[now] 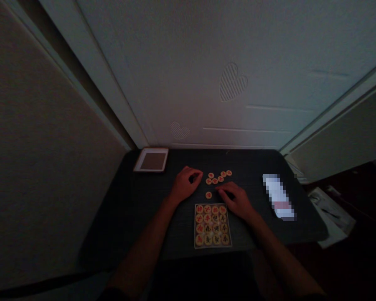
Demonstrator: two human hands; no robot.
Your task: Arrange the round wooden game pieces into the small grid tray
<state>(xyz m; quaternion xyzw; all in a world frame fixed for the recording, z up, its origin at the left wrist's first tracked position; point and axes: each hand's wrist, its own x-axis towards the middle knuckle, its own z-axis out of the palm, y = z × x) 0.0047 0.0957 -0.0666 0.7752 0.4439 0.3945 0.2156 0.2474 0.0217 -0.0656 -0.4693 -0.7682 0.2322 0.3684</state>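
A small square tray [196, 225] near the table's front edge holds several round wooden chess discs with red and black marks, laid in rows. Several loose discs [219, 177] lie in a curve behind it, and one single disc [208, 195] sits just above the tray. My left hand [186, 183] rests on the table left of the loose discs, fingers curled, thumb and fingertips pinched together. My right hand [236, 199] lies right of the single disc, fingers bent and pointing left toward it, touching the table.
A dark table [138, 209] stands against a white door panel with heart shapes. A white-rimmed tablet-like tray [151, 160] sits at the back left corner. A blurred white object [278, 196] lies at the right. White items [329, 213] lie on the floor at right.
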